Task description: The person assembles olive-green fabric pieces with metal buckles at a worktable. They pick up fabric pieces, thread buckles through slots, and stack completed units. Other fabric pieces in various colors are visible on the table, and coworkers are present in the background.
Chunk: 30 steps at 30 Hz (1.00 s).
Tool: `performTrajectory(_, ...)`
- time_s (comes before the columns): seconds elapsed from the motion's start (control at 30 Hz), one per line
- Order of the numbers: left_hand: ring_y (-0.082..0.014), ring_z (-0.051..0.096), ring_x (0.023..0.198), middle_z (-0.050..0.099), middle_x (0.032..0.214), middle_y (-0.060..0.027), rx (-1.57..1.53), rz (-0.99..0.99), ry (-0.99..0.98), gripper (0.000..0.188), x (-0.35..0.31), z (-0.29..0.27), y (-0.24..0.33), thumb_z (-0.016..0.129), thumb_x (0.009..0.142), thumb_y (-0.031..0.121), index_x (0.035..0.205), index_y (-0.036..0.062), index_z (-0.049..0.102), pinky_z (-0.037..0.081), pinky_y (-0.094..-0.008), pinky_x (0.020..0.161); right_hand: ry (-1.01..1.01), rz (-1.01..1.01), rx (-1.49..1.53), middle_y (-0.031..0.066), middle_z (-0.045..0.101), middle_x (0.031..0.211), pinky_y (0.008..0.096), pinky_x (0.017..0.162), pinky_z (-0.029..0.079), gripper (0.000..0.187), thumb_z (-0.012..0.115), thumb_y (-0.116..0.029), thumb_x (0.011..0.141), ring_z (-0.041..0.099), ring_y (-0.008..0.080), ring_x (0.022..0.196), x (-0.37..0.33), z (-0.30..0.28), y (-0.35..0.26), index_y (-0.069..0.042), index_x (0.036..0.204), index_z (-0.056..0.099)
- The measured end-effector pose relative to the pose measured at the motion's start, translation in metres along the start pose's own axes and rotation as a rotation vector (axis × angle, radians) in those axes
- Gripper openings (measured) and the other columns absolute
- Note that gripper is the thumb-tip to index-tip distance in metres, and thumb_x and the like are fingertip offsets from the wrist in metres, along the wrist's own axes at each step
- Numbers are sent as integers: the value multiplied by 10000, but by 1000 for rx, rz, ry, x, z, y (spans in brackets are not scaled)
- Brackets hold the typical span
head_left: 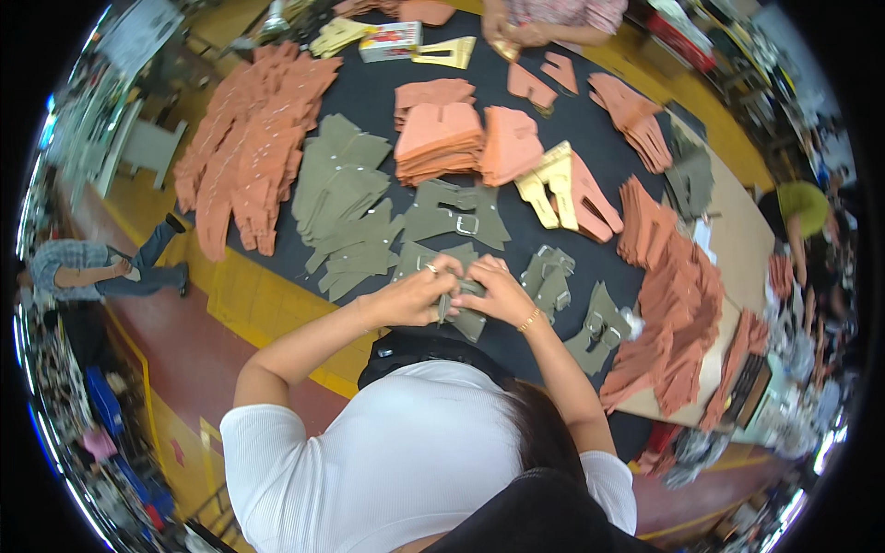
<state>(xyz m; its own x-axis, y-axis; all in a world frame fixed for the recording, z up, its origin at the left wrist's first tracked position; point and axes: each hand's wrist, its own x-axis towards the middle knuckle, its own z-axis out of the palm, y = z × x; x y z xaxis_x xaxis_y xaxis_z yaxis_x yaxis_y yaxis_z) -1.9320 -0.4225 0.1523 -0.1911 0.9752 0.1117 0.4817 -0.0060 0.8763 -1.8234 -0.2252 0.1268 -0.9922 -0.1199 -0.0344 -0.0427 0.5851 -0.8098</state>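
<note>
Close to the table's near edge, my left hand [426, 291] and my right hand [499, 293] meet over a dark green cut piece [468, 323]. Both have bent fingers closed on it, and part of it is hidden under them. Just beyond lies a green piece with a metal buckle [458, 217], flat on the dark table. To the right of my right hand are more green buckled pieces [549, 279] and another buckled piece [596, 330]. Left of my hands, a fanned pile of green pieces [343, 189] has small shiny studs.
Stacks of salmon pieces [441, 138] stand mid-table. Yellow templates [551, 186] lie beside them. Heaps of orange-brown pieces [267, 138] cover the far left, with another heap [668, 318] at right. Across the table, a person's hands [516, 35] hold something yellow. A small box [391, 42] sits at the back.
</note>
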Motion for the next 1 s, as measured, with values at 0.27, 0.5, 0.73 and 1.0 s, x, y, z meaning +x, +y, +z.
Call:
performTrajectory(0.27,-333,547,941,425,1165,-136,83,108,19,355,13,-16,24,731,769,98,1005,43,472,489,-397,796,234,-191,-218,90,605,895,440,974,391,356,723,-261,714,589,283,904,-1,-20,-38,-54,972,590)
performTrajectory(0.5,-312,565,934,425,1114,-132,36,151,65,362,22,-18,29,737,788,98,1015,30,464,497,-387,814,264,-84,-181,128,582,880,403,836,450,242,628,-52,756,583,314,877,-3,-13,-40,-26,991,577)
performTrajectory(0.73,-327,605,874,450,1096,-141,174,123,38,486,24,-25,45,782,749,209,1126,66,509,529,-394,748,276,-20,236,141,552,825,347,673,467,262,691,-90,737,586,325,772,-9,-17,-51,-16,951,559)
performTrajectory(1.0,-309,659,898,649,1083,-121,417,-113,34,575,17,-46,59,791,732,290,1232,119,565,545,-381,755,543,-101,297,107,546,799,310,658,480,270,650,-234,804,609,236,722,-39,-43,-38,-12,922,553)
